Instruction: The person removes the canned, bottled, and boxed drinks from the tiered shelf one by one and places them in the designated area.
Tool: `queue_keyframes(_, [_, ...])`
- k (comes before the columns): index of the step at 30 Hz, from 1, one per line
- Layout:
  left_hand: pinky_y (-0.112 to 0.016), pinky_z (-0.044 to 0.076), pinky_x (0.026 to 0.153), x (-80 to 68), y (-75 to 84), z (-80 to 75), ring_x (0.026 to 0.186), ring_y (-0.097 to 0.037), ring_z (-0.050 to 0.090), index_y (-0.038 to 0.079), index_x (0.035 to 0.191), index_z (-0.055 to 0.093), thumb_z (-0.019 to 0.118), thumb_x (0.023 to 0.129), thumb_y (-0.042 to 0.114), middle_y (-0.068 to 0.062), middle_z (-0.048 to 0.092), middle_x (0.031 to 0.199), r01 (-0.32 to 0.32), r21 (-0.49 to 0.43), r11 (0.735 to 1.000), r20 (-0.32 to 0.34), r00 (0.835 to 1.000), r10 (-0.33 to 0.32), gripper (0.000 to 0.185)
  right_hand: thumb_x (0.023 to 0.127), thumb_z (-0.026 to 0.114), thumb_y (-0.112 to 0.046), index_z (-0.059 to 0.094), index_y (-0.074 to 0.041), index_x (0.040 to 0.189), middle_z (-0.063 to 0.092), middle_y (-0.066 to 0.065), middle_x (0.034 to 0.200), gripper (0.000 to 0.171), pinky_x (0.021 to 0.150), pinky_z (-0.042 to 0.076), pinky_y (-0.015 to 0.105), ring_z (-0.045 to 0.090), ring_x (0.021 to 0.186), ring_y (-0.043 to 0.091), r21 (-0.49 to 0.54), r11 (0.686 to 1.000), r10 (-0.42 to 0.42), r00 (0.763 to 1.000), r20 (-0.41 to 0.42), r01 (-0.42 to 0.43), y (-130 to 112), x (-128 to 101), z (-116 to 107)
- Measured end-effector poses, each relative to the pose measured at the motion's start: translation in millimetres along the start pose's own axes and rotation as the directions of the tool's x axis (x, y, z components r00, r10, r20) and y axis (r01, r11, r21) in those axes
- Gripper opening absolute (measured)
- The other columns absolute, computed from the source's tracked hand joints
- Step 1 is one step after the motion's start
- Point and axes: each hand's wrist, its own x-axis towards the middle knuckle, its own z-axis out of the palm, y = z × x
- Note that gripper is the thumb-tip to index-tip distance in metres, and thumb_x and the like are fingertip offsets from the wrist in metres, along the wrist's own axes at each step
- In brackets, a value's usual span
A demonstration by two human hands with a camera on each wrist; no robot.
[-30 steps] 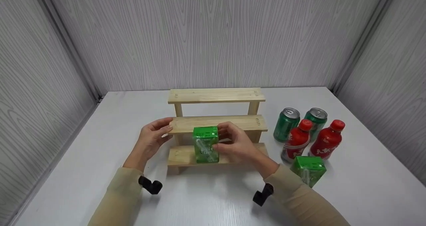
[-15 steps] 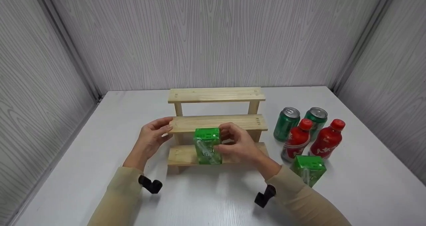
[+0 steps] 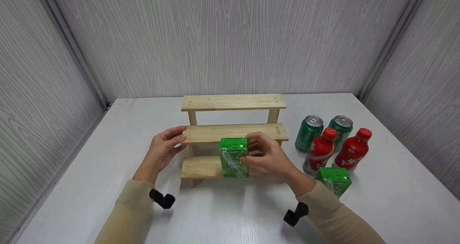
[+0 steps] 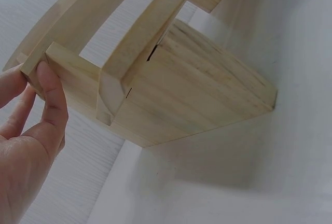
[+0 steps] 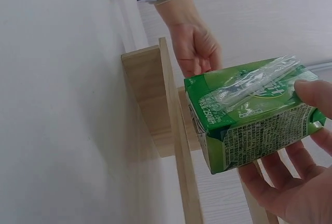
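Note:
My right hand (image 3: 267, 154) grips a green drink carton (image 3: 234, 159) by its right side, thumb in front and fingers behind. In the right wrist view a clear-wrapped straw (image 5: 259, 84) runs along the carton's face. The carton is upright and overlaps the lowest step of a three-step wooden rack (image 3: 201, 167) in the head view. At the left end of the middle step, my left hand (image 3: 163, 148) pinches the board between thumb and fingers. The left wrist view shows those fingertips (image 4: 49, 79) on the board's end, beside the rack's side panel (image 4: 197, 89).
On the right of the white table (image 3: 90, 157) stand two green cans (image 3: 309, 134) and two red-capped bottles (image 3: 320, 150). A second green carton (image 3: 334, 181) stands in front of them, close to the right forearm. Grey wood-grain walls (image 3: 230, 39) enclose the back and sides.
The right hand has carried the carton to the right along the front of the rack. My left hand has stayed on the end of the middle step.

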Motion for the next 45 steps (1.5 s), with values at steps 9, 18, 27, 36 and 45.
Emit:
queue_keyframes(9, [-0.031,0.049,0.084,-0.7,1.1,0.7,0.095,-0.017,0.057,0.002,0.122,0.057,0.071,0.081,0.004,-0.009,0.054,0.119,0.01,0.002,1.0,-0.007,1.0,-0.01,0.042,0.079,0.073,-0.006,0.052,-0.01,0.119,0.057,0.013,0.108,0.045,0.087,0.048,0.039,0.057,0.099,0.029,-0.01,0.999,-0.033,0.999,-0.024,0.033,10.0,-2.9,-27.8])
queue_keyframes(18, [-0.03,0.05,0.079,-0.2,0.6,1.7,0.092,-0.017,0.056,0.003,0.118,0.06,0.07,0.081,0.002,-0.008,0.054,0.114,-0.004,-0.023,1.0,0.005,1.0,0.005,0.038,0.079,0.073,-0.006,0.053,-0.01,0.121,0.054,0.015,0.111,0.047,0.083,0.05,0.04,0.055,0.1,0.032,0.006,1.0,-0.007,0.998,-0.061,0.007,-2.0,-13.7,-56.7])
queue_keyframes(27, [-0.031,0.05,0.079,0.5,1.4,0.1,0.09,-0.016,0.057,0.002,0.118,0.059,0.073,0.079,0.005,-0.008,0.054,0.113,-0.011,0.006,1.0,0.007,1.0,0.011,0.042,0.079,0.072,-0.002,0.052,-0.006,0.119,0.055,0.014,0.111,0.045,0.08,0.051,0.039,0.056,0.101,0.031,-0.05,0.998,-0.041,0.994,-0.105,0.036,-9.1,-24.7,-80.5])
queue_keyframes(36, [-0.03,0.051,0.078,0.1,3.2,-2.1,0.09,-0.016,0.058,0.001,0.119,0.058,0.074,0.078,0.005,-0.009,0.054,0.114,0.006,0.03,1.0,-0.011,1.0,-0.006,0.044,0.08,0.069,0.002,0.051,-0.002,0.12,0.057,0.013,0.111,0.044,0.078,0.053,0.036,0.059,0.1,0.028,-0.1,0.994,-0.056,0.985,-0.165,0.04,-18.3,-38.8,-106.9])
queue_keyframes(45, [-0.03,0.051,0.079,-2.6,3.5,-1.8,0.091,-0.017,0.057,0.0,0.12,0.057,0.073,0.079,0.006,-0.009,0.053,0.115,-0.012,0.035,0.999,-0.018,1.0,0.013,0.045,0.083,0.067,-0.002,0.05,-0.004,0.122,0.059,0.011,0.11,0.043,0.079,0.051,0.031,0.06,0.1,0.023,-0.189,0.981,-0.079,0.974,-0.211,0.039,-22.8,-54.5,-134.7])
